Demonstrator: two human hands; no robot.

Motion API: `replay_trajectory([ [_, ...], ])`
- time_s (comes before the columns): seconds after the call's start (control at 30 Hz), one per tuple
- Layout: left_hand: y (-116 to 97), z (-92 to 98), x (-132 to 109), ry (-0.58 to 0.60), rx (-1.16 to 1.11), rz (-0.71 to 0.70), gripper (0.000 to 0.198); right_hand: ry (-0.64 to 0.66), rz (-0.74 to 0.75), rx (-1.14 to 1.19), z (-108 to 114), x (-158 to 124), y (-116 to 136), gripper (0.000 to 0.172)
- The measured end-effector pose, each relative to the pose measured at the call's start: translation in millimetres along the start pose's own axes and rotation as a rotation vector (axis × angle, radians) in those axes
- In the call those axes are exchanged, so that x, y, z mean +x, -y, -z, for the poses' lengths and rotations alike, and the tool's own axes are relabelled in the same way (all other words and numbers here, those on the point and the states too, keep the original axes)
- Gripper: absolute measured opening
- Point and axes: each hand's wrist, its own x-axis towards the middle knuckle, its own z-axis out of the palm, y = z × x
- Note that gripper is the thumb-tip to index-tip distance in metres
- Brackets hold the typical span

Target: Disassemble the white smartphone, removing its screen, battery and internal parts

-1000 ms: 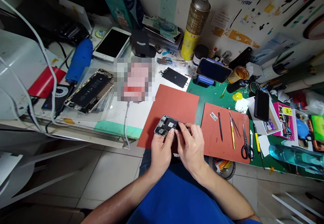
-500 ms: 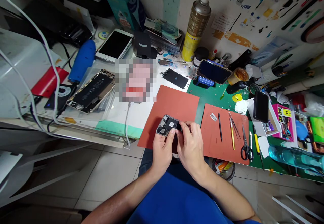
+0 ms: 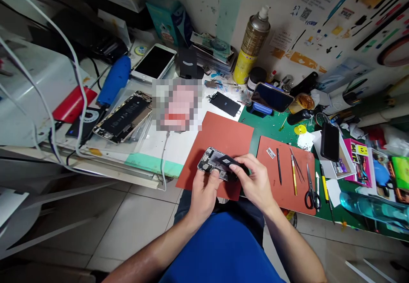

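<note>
Broadly, the cluttered desk (image 3: 153, 144) carries everything, and the work sits at its near edge, at 6 o'clock. On it lies a red mat (image 3: 223, 134), and the opened phone (image 3: 211, 163) is held low over the mat's near half, its inner side facing up.

The left hand (image 3: 204, 189) is closed on the phone's near edge, with the thumb resting on the exposed parts. The right hand (image 3: 257, 180) pinches a black flat part (image 3: 228, 162) between thumb and fingers. This part is tilted up off the phone body at its right end (whether it is fully free I cannot tell).

As I judge it, lifting this part well calls for 3 things:
- a low, even pull along the phone's length, not a sharp bend
- the left thumb pressing close beside the lifting edge, so the body does not flex
- both held low over the mat, so anything dropped lands softly

At 3 o'clock from the phone, a second red mat (image 3: 281, 189) holds 2 useful tools, the tweezers (image 3: 297, 166) and the scissors (image 3: 311, 191). Both lie well apart from the hands, and the tweezers would suit any small connector.
</note>
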Motion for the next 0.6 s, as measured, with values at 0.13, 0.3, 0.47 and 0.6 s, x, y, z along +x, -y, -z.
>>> replay_trajectory([
  [0.13, -10.2, -6.2, 2.8, -0.045, -0.139, 0.11, 0.056, 0.055, -0.236, 0.308, 27.5, 11.2, 7.2, 0.023],
  [0.3, -18.1, -2.6, 5.1, -0.126, -0.212, 0.151, 0.053, 0.169, -0.299, 0.244, 62.2, 50.3, 21.6, 0.047],
  [0.47, -18.7, 2.3, -0.4, -0.117, -0.167, 0.12, 0.045, 0.04, -0.185, 0.315, 53.5, 120.9, 29.7, 0.043],
  [0.6, -16.3, 3.0, -4.5, -0.14, -0.132, 0.102, 0.045, 0.013, -0.255, 0.214, 7.5, 178.6, 23.1, 0.014],
])
